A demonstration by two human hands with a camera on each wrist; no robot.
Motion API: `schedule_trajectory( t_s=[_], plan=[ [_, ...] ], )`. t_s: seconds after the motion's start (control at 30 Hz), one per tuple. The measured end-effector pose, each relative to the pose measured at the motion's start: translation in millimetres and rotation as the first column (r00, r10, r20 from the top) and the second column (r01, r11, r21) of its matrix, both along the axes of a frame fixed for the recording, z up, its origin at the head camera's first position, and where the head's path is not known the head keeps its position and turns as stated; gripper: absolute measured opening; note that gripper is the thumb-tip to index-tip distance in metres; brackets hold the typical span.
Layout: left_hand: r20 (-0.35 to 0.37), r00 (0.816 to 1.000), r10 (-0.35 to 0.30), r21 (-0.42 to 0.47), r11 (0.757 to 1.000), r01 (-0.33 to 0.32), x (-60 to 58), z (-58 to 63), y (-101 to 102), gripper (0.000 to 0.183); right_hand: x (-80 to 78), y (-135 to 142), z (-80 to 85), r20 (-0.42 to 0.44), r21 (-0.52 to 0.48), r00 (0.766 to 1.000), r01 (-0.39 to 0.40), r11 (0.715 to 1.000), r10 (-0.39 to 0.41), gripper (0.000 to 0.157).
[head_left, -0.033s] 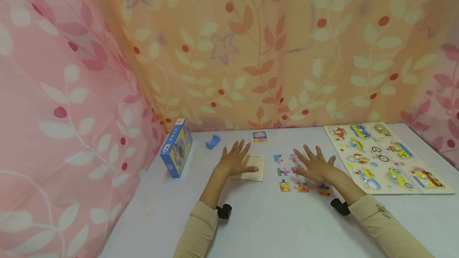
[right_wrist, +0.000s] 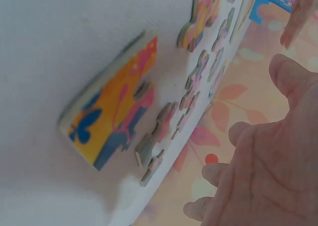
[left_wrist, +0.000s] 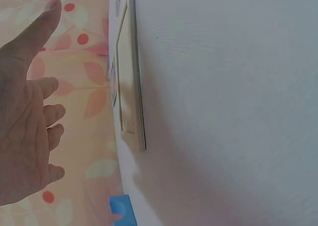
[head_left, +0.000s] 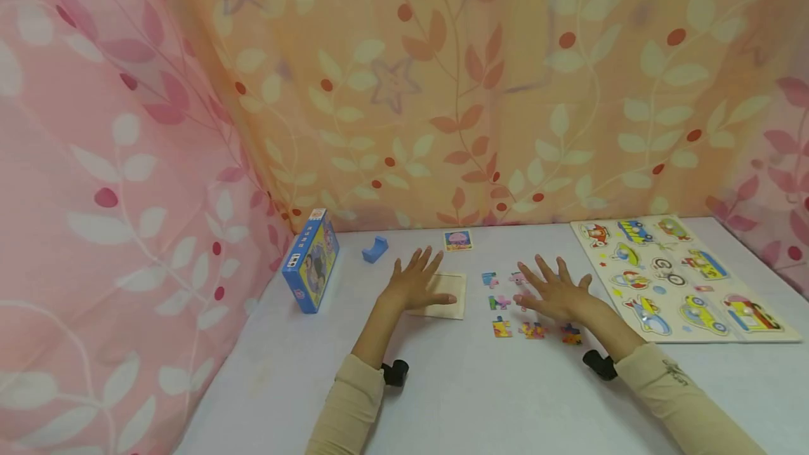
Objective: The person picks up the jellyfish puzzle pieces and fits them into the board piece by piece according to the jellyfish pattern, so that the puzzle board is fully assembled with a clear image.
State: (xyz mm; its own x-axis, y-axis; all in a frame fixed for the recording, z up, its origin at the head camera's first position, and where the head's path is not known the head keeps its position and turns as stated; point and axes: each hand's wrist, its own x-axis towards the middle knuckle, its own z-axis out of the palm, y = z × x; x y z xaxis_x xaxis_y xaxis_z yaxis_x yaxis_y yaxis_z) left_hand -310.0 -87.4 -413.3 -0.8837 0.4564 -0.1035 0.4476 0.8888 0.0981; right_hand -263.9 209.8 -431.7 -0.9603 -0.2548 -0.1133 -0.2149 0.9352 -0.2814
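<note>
My left hand (head_left: 415, 288) hovers with fingers spread over a small wooden puzzle tray (head_left: 451, 306); in the left wrist view the palm stands apart from the tray (left_wrist: 130, 82). My right hand (head_left: 556, 293), fingers also spread, is above several loose jigsaw pieces and hides part of them. Neither hand holds anything. Uncovered pieces include a yellow jigsaw piece (head_left: 502, 328), a pink and green one (head_left: 498, 302) and a dark orange one (head_left: 571, 335). Close up in the right wrist view lies a yellow and blue corner piece (right_wrist: 112, 107).
A blue puzzle box (head_left: 311, 262) stands at the left, with a blue curved block (head_left: 376, 250) beside it. A small jellyfish picture card (head_left: 458, 241) lies at the back. On the right is a large vehicle puzzle board (head_left: 682, 279). A patterned curtain (head_left: 455, 90) hangs behind the table.
</note>
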Motion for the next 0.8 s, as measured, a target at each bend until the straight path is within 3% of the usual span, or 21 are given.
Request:
schedule_trajectory(
  t_s=[0.2, 0.37, 0.63, 0.8],
  plan=[
    [0.008, 1.0, -0.016, 0.01, 1.0, 0.016, -3.8, -4.7, -5.4, 0.103, 0.3, -1.0, -2.2, 0.008, 0.01, 1.0, -0.001, 1.0, 0.001, 0.082],
    [0.032, 0.999, -0.032, 0.065, 0.997, 0.03, -13.2, -0.6, -12.6, 0.108, -6.9, 1.7, 7.3, 0.013, 0.007, 1.0, 0.006, 1.0, -0.006, 0.081],
    [0.11, 0.991, -0.08, 0.223, 0.973, 0.054, -27.5, 5.4, -34.7, 0.113, -25.7, 7.2, 14.2, 0.015, 0.031, 0.999, 0.039, 0.999, -0.039, 0.086],
    [0.206, 0.974, -0.095, 0.297, 0.954, 0.03, -32.8, -5.1, -52.3, 0.11, -35.1, 4.7, 8.2, 0.003, -0.008, 1.0, 0.026, 1.0, -0.026, 0.086]
  ],
)
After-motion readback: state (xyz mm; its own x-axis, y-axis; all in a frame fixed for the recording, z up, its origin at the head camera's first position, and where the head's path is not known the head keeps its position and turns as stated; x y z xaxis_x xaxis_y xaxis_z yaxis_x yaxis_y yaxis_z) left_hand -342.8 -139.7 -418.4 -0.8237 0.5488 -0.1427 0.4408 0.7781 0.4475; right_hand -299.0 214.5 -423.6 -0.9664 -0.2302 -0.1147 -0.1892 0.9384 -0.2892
